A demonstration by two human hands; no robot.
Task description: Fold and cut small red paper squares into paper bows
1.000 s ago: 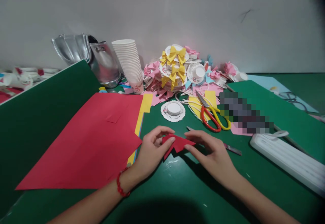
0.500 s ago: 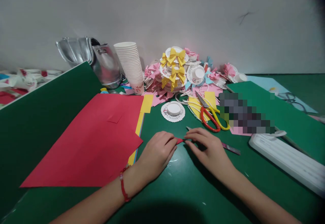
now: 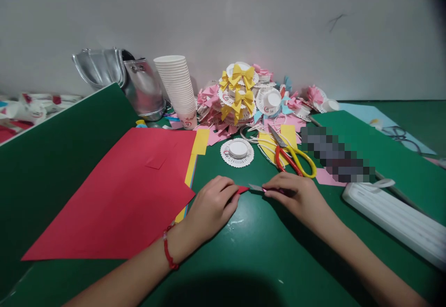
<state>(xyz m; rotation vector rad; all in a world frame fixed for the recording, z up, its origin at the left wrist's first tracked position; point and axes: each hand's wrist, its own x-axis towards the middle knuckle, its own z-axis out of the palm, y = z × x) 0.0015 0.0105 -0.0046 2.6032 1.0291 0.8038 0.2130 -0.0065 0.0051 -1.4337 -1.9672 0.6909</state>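
Note:
My left hand is closed on a small piece of folded red paper, whose tip sticks out past the fingers. In my right hand is a craft knife, pinched between thumb and fingers. Its blade points left at the red paper, with a narrow gap between them. Most of the knife's handle is hidden by the fingers. Just beyond the hands lies a white scalloped paper piece with a raised round centre. Scissors with red and yellow handles lie behind my right hand.
Red paper sheets lie at left over yellow and blue ones, beside a tilted green board. Stacked paper cups, a silver bag and a pile of bow-trimmed paper pieces stand behind. A white power strip lies at right.
The craft knife, which lay on the table under my right hand, is now held in that hand. My right hand has moved slightly right; my left hand still holds the red paper.

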